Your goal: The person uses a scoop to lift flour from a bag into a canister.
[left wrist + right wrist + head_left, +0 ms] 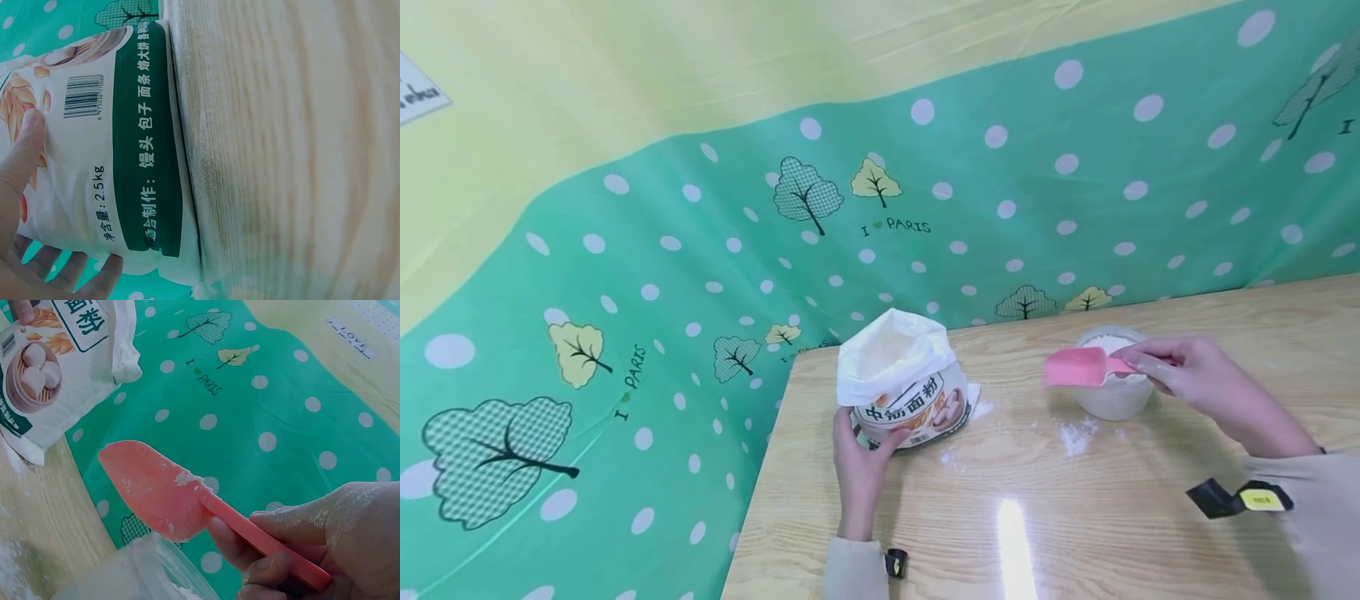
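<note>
A white flour bag [917, 400] with a rolled-down open top stands on the table, its green lower band and barcode plain in the left wrist view. My left hand [861, 462] grips its near left side, thumb [28, 140] on the front and fingers around the edge. In my right hand [1187, 371] is the handle of a pink scoop [1077, 367], held above a clear tub [1112, 404] with white flour inside. Flour dust clings to the scoop [156, 490] and to my right hand [350, 519]. The scoop's blade points left, toward the bag.
Spilled flour [1077, 436] lies on the wooden table [955, 517] between bag and tub. Behind and to the left hangs a green and yellow patterned cloth [715, 250], close to the table's edges.
</note>
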`<act>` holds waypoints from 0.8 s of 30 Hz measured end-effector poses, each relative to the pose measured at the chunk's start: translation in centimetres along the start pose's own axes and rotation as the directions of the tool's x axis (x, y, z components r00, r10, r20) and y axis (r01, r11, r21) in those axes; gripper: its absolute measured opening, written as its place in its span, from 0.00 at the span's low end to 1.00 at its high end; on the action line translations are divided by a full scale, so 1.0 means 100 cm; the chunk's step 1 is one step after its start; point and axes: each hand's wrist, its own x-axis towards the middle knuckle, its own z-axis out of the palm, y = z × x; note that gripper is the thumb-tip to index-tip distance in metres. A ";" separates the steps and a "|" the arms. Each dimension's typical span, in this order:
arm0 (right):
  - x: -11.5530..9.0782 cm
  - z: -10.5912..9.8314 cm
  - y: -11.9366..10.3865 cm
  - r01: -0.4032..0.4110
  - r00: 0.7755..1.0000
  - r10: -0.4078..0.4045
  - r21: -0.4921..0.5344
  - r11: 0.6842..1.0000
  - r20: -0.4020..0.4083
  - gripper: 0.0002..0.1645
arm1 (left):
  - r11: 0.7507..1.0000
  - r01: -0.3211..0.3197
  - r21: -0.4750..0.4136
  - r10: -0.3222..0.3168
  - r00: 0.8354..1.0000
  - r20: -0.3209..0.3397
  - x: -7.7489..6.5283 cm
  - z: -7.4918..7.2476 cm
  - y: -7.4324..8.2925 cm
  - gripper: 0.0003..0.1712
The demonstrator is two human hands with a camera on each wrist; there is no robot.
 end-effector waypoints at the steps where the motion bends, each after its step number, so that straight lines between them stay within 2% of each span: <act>1: 0.001 0.002 -0.001 0.005 1.000 -0.005 0.000 1.000 -0.003 0.26 | 1.000 0.001 0.001 -0.001 1.000 0.000 0.000 0.000 0.000 0.50; 7: 0.001 0.014 -0.007 0.022 1.000 -0.022 0.029 0.999 0.002 0.26 | 1.000 0.004 0.003 -0.004 1.000 -0.004 0.002 0.000 0.002 0.49; 17: 0.001 0.036 -0.010 0.140 0.988 -0.148 0.158 0.978 0.041 0.21 | 1.000 0.003 0.012 -0.003 1.000 -0.001 0.002 -0.001 0.001 0.50; 24: -0.003 0.049 -0.008 0.145 0.984 -0.163 0.205 0.968 0.072 0.23 | 1.000 -0.005 0.008 0.005 1.000 0.002 -0.001 -0.001 0.001 0.50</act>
